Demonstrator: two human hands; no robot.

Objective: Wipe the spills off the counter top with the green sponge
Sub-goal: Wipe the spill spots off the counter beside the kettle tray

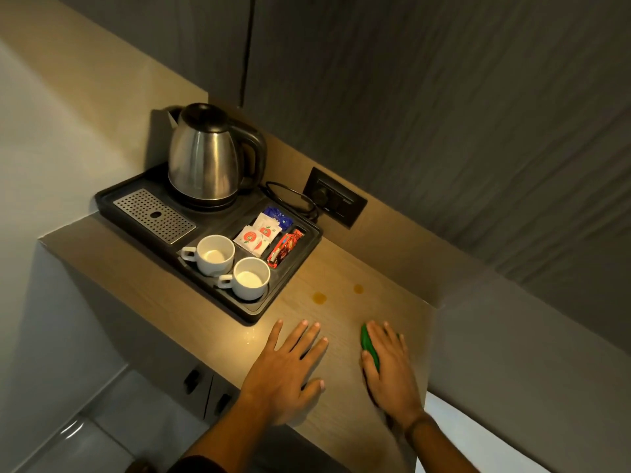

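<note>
Two small orange-brown spills mark the light wood counter top (pixel 345 268): one spill (pixel 319 297) near the tray corner, the other spill (pixel 358 288) a little to its right. My right hand (pixel 389 367) lies palm down over the green sponge (pixel 369 348), pressing it on the counter below the spills; only the sponge's left edge shows. My left hand (pixel 290 367) rests flat on the counter with fingers spread, holding nothing, just below the tray.
A black tray (pixel 239 312) fills the counter's left part, carrying a steel kettle (pixel 205 158), two white cups (pixel 211 254), sachets (pixel 259 233) and a metal drip grate (pixel 153 215). A wall socket (pixel 334 199) with the kettle's cord sits behind. Small droplets (pixel 251 336) glisten left of my left hand.
</note>
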